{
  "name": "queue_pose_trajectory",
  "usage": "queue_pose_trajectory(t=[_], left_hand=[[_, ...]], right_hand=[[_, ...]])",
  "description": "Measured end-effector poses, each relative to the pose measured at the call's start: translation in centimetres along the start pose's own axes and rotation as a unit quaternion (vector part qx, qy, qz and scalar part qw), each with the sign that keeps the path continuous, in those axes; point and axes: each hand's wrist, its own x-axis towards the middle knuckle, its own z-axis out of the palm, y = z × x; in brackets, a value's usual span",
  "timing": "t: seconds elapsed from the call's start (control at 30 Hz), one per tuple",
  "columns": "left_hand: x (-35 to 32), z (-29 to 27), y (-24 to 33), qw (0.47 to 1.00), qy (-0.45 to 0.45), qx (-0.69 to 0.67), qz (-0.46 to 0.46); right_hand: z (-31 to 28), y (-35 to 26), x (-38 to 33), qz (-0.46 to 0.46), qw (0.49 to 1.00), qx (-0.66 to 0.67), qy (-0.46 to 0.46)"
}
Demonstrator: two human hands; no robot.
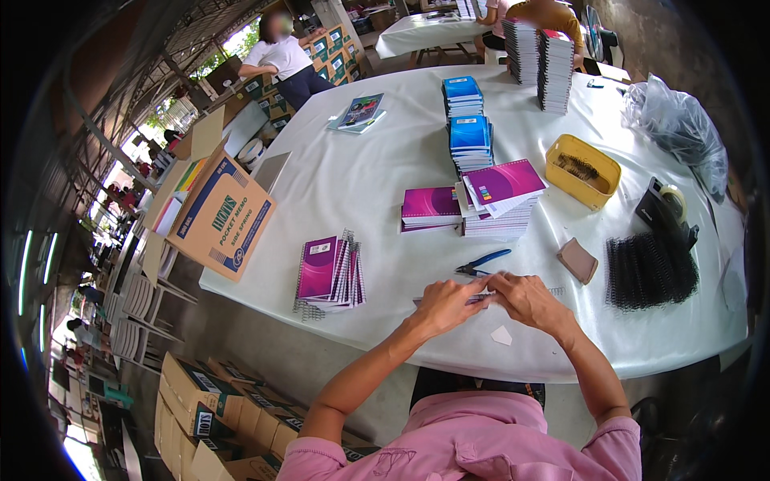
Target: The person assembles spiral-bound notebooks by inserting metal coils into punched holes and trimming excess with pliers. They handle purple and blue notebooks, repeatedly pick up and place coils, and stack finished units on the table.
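Two bare hands are meeting over the near edge of the table [337, 208]: the left hand [446, 309] is gripping what looks like a notebook [477, 298], mostly hidden, while the right hand [525, 299] is curling beside it, its exact hold impossible to tell. Beyond the right hand a wire coil [556, 292] is jutting out, so a hasty twist could bend it or tear the pages.

Free tablecloth [381, 172] between purple notebook stacks [319, 268], pliers [491, 257] blocking ahead, black coils [648, 274] at right
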Motion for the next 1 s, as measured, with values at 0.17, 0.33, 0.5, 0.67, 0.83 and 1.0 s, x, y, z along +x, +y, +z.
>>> queue_pose_trajectory(t=[0.17,0.33,0.5,0.67,0.83,1.0], left_hand=[[-0.1,0.7,-0.9,1.000,-0.010,0.014,0.018],[-0.4,0.3,-0.8,0.995,-0.070,0.032,0.063],[-1.7,0.7,-1.2,0.993,-0.081,0.042,0.079],[-0.7,1.2,-1.3,0.990,-0.088,0.055,0.092],[-0.2,-1.5,1.4,0.971,-0.228,0.058,0.036],[-1.1,-0.8,0.4,0.987,-0.136,0.048,0.066]], right_hand=[[-0.3,-0.5,0.3,0.003,1.000,0.005,-0.025],[-1.1,3.7,0.1,-0.061,0.990,0.130,-0.014],[-6.7,11.5,-4.4,0.196,0.965,-0.146,-0.097],[-5.8,19.7,-8.7,0.207,0.959,-0.058,-0.186],[-6.9,16.7,-7.0,0.147,0.972,-0.109,-0.150],[-7.4,14.5,-4.5,0.210,0.950,-0.111,-0.205]])
